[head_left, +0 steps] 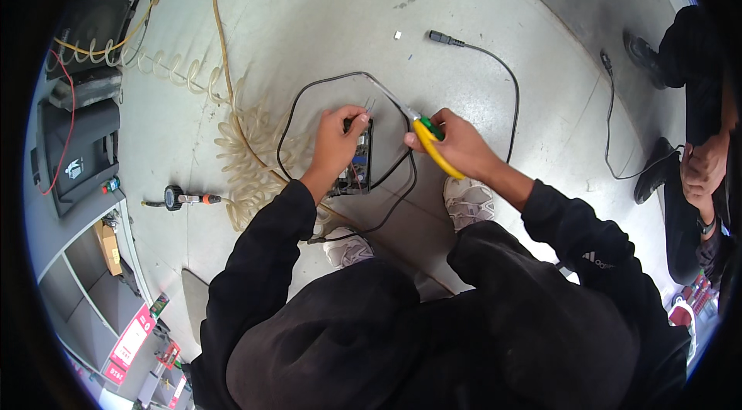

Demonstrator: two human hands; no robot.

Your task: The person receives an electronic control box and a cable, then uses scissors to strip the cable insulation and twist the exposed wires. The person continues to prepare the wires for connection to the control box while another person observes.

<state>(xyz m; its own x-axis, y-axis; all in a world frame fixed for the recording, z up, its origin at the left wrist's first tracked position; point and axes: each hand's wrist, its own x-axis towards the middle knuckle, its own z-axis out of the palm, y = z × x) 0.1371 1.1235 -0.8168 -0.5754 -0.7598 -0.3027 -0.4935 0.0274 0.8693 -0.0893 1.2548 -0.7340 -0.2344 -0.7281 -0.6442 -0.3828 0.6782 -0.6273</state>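
Black knees (309,333); grey floor (309,8); shelving (110,298) leftward; left grip (335,141) pinching prongs (371,106), right grip (457,144) clasping pliers (433,149).

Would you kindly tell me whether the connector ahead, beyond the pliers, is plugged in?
Unplugged: the connector lies on the floor, its end joined to nothing.

From the wearer's head, one wide fisheye view faces steeply down, fairly near, over the bare left hand (338,141), bare right hand (459,147) and pale-grey floor (309,16).
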